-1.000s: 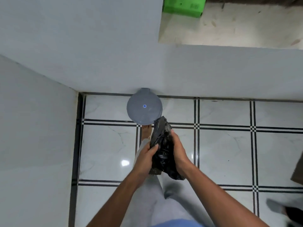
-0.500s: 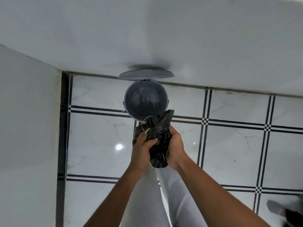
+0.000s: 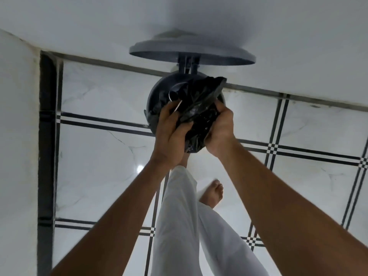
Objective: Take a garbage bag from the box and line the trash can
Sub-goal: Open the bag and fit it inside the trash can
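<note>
**Black bag held over the open can**

In the centre of the frame we see the left hand (image 3: 171,134) and right hand (image 3: 220,127) both clenched on the crumpled garbage bag (image 3: 199,110), directly above the trash can (image 3: 154,96). Its lid (image 3: 191,52) stands raised behind.

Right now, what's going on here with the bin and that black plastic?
A person is lining a small grey trash can that stands on the tiled floor against the wall. Its lid is tipped up and open. Both the left hand and the right hand grip a bunched-up black garbage bag right over the can's mouth. The bag is still crumpled, not spread out or fitted over the rim yet.
</note>
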`<state>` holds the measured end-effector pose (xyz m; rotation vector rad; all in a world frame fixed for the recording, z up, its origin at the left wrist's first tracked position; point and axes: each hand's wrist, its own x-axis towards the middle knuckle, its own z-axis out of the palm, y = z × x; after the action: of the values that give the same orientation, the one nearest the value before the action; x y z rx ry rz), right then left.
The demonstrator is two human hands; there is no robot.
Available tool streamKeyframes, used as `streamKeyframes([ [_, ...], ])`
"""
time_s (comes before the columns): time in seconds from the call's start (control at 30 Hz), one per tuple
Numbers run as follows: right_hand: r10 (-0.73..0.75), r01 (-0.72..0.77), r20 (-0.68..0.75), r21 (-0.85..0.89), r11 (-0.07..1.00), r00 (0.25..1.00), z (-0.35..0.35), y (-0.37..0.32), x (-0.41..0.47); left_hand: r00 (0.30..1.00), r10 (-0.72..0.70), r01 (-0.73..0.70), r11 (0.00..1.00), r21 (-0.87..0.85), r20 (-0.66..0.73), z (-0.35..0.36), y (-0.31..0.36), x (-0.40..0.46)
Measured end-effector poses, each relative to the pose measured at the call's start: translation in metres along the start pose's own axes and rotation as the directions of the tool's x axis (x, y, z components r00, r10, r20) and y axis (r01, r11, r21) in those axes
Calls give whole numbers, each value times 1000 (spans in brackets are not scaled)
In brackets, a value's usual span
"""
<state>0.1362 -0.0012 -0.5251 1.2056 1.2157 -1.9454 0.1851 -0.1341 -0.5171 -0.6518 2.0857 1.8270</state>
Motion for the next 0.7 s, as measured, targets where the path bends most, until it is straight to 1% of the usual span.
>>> streamKeyframes([
  [0.07, -16, 15, -10, -56, 998, 1000, -2, 7, 23, 995, -84, 80, 995, -64, -60, 0, -10, 24],
  [0.13, -7, 3, -32, -117, 993, 999, -5, 13, 34, 978, -194, 186, 978, -98, -77, -7, -11, 44],
  [0.17, -58, 41, -89, -184, 982, 994, -9, 16, 42, 965, -253, 246, 965, -94, -70, -13, -19, 55],
  [0.2, -135, 85, -159, -290, 953, 978, -13, 15, 47, 943, -322, 315, 945, -86, -80, -23, -23, 65],
  [0.27, -293, 155, -229, -478, 864, 928, -23, 14, 53, 894, -437, 426, 898, -112, -101, -51, -33, 82],
  [0.3, -357, 181, -245, -536, 825, 902, -29, 12, 56, 884, -457, 444, 886, -132, -93, -66, -37, 88],
  [0.37, -434, 236, -266, -547, 803, 861, -41, 9, 63, 894, -445, 436, 891, -128, -52, -92, -45, 96],
  [0.4, -445, 252, -264, -539, 804, 856, -48, 7, 67, 901, -433, 429, 898, -99, -29, -103, -49, 99],
  [0.47, -413, 228, -297, -502, 835, 861, -56, 1, 76, 893, -450, 451, 891, -60, 28, -123, -52, 103],
  [0.5, -392, 214, -320, -472, 855, 862, -58, -3, 77, 877, -473, 479, 875, -76, 81, -132, -52, 104],
  [0.57, -342, 184, -337, -421, 888, 877, -62, -12, 80, 825, -521, 558, 814, -161, 219, -149, -51, 106],
  [0.6, -312, 167, -334, -398, 902, 889, -63, -16, 82, 806, -528, 583, 785, -208, 267, -156, -50, 107],
  [0.63, -278, 147, -331, -369, 918, 902, -63, -20, 83, 799, -519, 594, 761, -261, 304, -162, -50, 106],
  [0.7, -225, 118, -322, -320, 940, 920, -61, -25, 84, 808, -485, 583, 740, -336, 335, -172, -53, 106],
])
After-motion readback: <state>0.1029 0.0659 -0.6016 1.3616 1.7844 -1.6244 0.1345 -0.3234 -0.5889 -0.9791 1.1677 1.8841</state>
